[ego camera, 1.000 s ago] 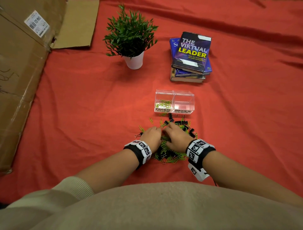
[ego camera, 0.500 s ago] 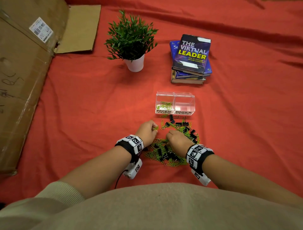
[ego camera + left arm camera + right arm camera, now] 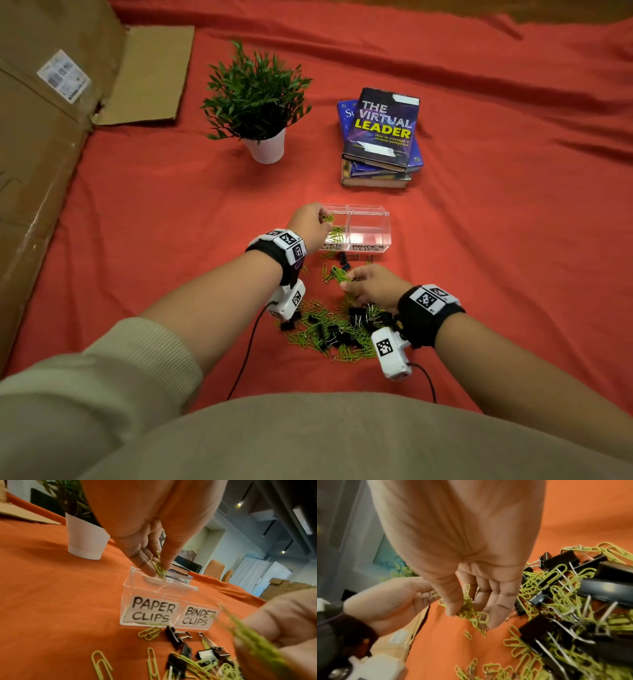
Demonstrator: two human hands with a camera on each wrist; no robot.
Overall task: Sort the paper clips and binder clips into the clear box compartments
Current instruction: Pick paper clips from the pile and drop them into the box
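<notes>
- left hand (image 3: pixel 308 222) has swung up from the pile, now pinching paper clips (image 3: pixel 160 568) over the box (image 3: pixel 373 219), paper side.
- right hand (image 3: pixel 371 287) pinches more clips above the pile (image 3: pixel 329 329).
- risk: tangled clips spilling into the binder side.

Matt red cloth table cover (image 3: pixel 479 240); glossy clear plastic two-compartment box (image 3: pixel 368 226); smooth lime-green coated wire paper clips (image 3: pixel 556 574); black binder clips (image 3: pixel 559 559) with bare metal handles.
</notes>
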